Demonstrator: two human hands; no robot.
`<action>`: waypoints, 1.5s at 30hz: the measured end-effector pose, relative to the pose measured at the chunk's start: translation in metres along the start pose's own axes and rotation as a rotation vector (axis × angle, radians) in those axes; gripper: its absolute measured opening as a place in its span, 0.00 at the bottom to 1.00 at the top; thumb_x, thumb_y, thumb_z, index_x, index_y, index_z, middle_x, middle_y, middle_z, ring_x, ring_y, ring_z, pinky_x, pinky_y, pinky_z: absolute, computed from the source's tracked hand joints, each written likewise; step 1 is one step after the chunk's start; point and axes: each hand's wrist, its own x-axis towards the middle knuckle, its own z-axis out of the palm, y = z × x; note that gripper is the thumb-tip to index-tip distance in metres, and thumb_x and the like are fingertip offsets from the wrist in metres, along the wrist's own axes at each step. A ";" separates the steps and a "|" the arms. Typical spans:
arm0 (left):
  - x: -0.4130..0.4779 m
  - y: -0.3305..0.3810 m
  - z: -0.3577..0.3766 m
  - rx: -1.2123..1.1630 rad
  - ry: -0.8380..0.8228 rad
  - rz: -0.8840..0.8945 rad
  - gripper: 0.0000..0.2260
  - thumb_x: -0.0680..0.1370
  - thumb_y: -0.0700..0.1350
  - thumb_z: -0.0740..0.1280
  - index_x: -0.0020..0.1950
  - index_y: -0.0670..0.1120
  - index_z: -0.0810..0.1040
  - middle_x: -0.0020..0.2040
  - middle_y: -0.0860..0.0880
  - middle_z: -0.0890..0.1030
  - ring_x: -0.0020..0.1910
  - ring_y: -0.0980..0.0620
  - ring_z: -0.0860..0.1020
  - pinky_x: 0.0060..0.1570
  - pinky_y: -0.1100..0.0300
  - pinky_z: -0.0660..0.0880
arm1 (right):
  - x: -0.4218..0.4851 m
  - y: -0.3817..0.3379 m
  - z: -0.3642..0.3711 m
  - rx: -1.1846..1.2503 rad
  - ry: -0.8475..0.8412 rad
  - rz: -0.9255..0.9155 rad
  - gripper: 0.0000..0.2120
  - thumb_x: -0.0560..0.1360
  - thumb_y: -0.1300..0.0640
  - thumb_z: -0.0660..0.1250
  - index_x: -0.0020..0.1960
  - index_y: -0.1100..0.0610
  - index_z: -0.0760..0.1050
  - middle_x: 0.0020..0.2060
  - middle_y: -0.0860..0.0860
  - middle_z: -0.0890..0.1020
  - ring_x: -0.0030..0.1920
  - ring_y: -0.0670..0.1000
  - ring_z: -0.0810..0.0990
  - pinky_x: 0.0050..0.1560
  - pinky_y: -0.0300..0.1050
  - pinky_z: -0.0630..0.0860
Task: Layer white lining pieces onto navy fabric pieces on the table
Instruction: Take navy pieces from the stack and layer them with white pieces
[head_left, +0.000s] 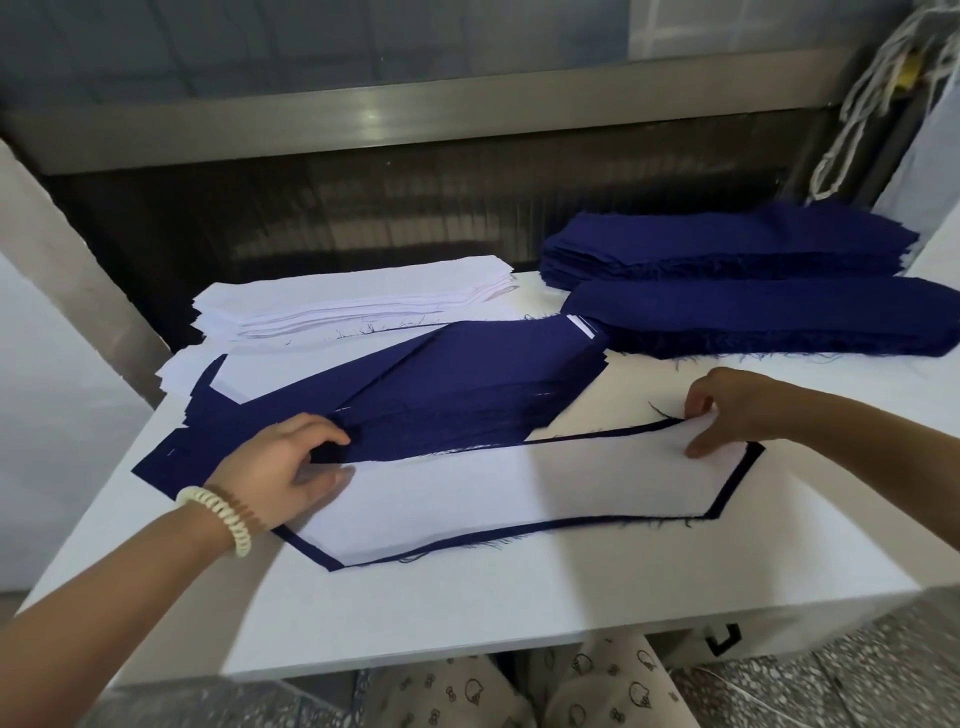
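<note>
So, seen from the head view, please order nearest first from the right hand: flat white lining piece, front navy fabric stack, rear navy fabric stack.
1. Flat white lining piece: right hand holds its edge.
2. Front navy fabric stack: just behind.
3. Rear navy fabric stack: farthest back.

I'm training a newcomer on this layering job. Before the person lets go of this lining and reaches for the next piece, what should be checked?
1. White lining piece lies on the front navy piece: ok, a navy margin shows along the near and right edges.
2. Lining flat, no folds: ok where visible.
3. Left end aligned: cannot tell, the left hand covers it.
4. Far right corner controlled: ok, the right hand pinches it.
5. Supply for the next layer: ok, the white lining stack and navy stacks sit at the back of the table.
</note>
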 end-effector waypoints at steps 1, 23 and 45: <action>0.001 0.000 0.001 0.010 -0.002 -0.012 0.16 0.75 0.49 0.69 0.62 0.50 0.75 0.59 0.56 0.73 0.44 0.54 0.73 0.48 0.57 0.72 | 0.000 0.000 0.000 0.000 -0.001 0.000 0.21 0.68 0.50 0.75 0.56 0.54 0.73 0.52 0.49 0.70 0.51 0.49 0.71 0.48 0.38 0.67; 0.025 -0.026 -0.001 0.091 0.058 -0.418 0.27 0.79 0.54 0.61 0.75 0.53 0.55 0.78 0.48 0.46 0.66 0.38 0.70 0.55 0.47 0.74 | -0.003 0.002 0.002 0.088 -0.018 -0.007 0.12 0.68 0.53 0.75 0.38 0.51 0.71 0.38 0.47 0.73 0.35 0.45 0.70 0.29 0.34 0.63; 0.013 -0.001 0.004 0.183 -0.252 -0.309 0.31 0.65 0.63 0.73 0.63 0.53 0.69 0.54 0.55 0.68 0.54 0.54 0.73 0.56 0.57 0.72 | -0.004 0.006 0.005 0.179 -0.038 -0.007 0.10 0.69 0.56 0.75 0.38 0.57 0.74 0.33 0.50 0.72 0.31 0.47 0.68 0.28 0.35 0.64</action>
